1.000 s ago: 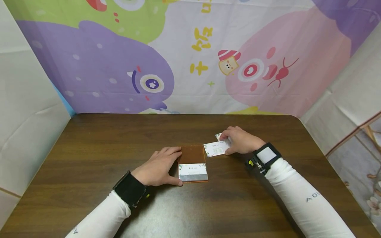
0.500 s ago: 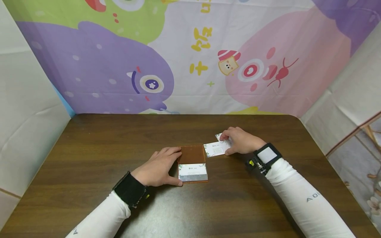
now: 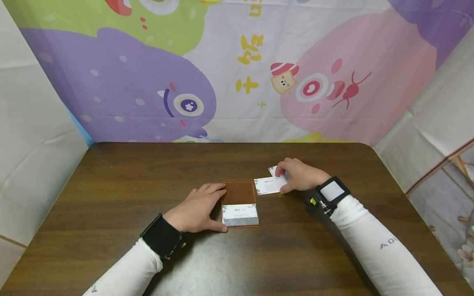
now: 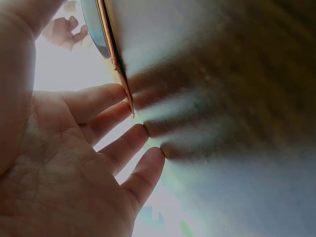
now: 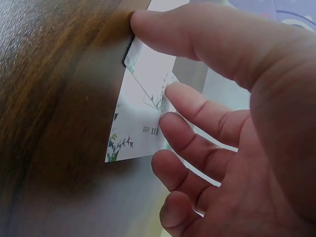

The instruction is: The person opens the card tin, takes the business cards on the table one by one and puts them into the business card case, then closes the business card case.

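A brown card case [image 3: 240,193] lies unfolded on the table, a printed business card [image 3: 239,211] showing in its lower pocket. My left hand [image 3: 196,209] lies along the case's left side, index fingertip at the top corner and thumb at the bottom one. In the left wrist view its fairly straight fingers meet the case's thin edge [image 4: 121,74]. To the right, my right hand [image 3: 301,176] pinches a white business card [image 3: 263,186] between thumb and fingertips across its long edges. Another leaf-patterned card [image 5: 129,133] lies partly under it, angled differently.
The brown wooden table [image 3: 148,164] extends around both hands. A cartoon-printed cloth [image 3: 229,74] hangs behind its far edge, with pale panels [image 3: 40,123] at the sides. Each wrist wears a black strap [image 3: 163,236] with a small device.
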A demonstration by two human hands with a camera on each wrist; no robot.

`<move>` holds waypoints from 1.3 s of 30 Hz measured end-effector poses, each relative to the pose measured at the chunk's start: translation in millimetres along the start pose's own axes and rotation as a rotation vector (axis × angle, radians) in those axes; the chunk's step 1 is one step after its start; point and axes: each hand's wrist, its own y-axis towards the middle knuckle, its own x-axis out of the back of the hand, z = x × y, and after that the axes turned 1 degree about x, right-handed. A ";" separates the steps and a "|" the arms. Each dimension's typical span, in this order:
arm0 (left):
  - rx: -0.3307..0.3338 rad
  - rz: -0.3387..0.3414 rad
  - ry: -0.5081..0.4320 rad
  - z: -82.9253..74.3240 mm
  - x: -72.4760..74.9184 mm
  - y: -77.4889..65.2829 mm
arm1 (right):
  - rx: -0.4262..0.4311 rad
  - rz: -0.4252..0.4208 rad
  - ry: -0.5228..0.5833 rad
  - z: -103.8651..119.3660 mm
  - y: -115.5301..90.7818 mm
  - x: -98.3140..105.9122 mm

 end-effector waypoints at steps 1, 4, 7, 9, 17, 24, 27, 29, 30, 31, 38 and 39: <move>-0.001 -0.001 0.001 0.1 -0.1 0.1 | 0.001 0.000 0.002 -0.8 0.2 -0.2; 0.000 0.000 0.002 0.5 -0.4 0.0 | 0.009 -0.001 0.019 -1.9 0.6 -0.6; 0.003 0.005 0.001 0.7 -0.3 0.0 | 0.018 -0.007 0.054 -2.3 0.3 -1.1; 0.003 0.007 0.002 0.9 -0.3 0.1 | 0.019 -0.015 0.074 -2.8 0.1 -1.7; 0.002 0.010 -0.001 2.2 0.1 0.7 | 0.003 -0.073 0.099 -1.6 -4.0 -4.5; -0.005 0.006 -0.002 3.4 0.2 1.4 | -0.019 -0.109 0.157 -0.6 -8.6 -6.5; -0.009 0.003 -0.003 3.9 0.2 1.6 | -0.009 -0.125 0.181 -1.8 -10.4 -6.4; -0.011 0.001 -0.004 4.2 0.1 1.9 | 0.005 -0.133 0.190 -2.8 -11.7 -6.0; -0.012 0.000 -0.004 4.3 0.1 2.0 | 0.010 -0.137 0.193 -3.2 -12.3 -5.7; -0.012 0.001 -0.003 4.5 0.2 1.9 | 0.013 -0.141 0.199 -3.5 -12.9 -5.4; -0.005 0.008 0.000 5.7 0.8 2.6 | 0.011 -0.155 0.234 -3.8 -16.1 -2.8; -0.005 0.009 0.000 5.8 0.9 2.9 | 0.013 -0.156 0.235 -3.0 -16.3 -2.4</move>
